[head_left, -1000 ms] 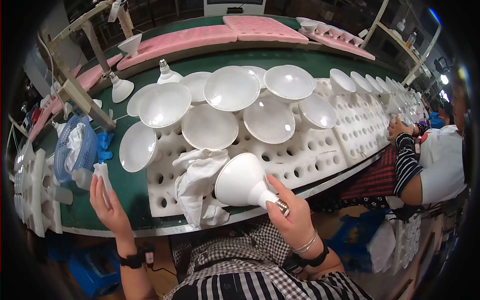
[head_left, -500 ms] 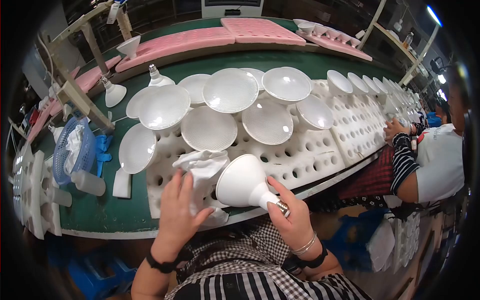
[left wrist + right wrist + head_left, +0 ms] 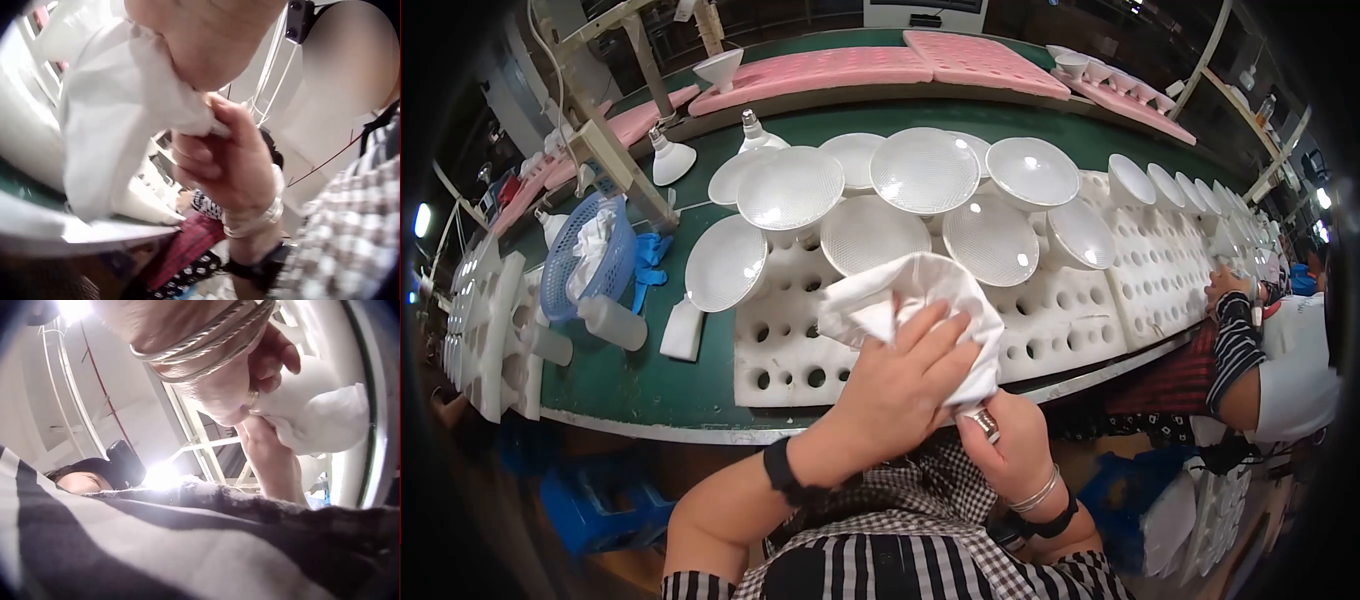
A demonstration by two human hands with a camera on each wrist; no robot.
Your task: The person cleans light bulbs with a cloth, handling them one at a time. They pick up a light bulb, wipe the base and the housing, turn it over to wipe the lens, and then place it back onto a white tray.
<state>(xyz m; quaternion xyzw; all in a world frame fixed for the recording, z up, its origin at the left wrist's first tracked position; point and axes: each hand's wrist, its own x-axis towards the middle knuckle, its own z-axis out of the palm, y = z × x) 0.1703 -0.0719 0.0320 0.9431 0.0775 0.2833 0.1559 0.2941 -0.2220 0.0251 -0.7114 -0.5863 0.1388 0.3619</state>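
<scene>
A white lamp with a screw base (image 3: 983,424) is in my right hand (image 3: 1012,445), whose fingers and thumb grip it near the metal end. My left hand (image 3: 900,385) holds a white cloth (image 3: 930,275) over the lamp's wide cone, fingers bent across the fabric. The cloth hides nearly all of the cone. In the left wrist view the cloth (image 3: 112,112) hangs under my left hand (image 3: 206,37), beside my right hand (image 3: 231,156). The right wrist view shows the white lamp body (image 3: 306,378) between my right hand (image 3: 219,375) and the cloth (image 3: 334,419).
Several white lamps (image 3: 790,188) stand face up in a white foam tray (image 3: 780,345). At the left are a blue basket (image 3: 622,260), a white bottle (image 3: 612,322) and a small white block (image 3: 683,330). Pink foam (image 3: 820,75) lies behind; another person (image 3: 1275,350) works at the right.
My left hand has moved from the left side, leaving the small white block on the table, and brought the cloth onto the lamp. My right hand keeps its grip. The head view has shifted.
</scene>
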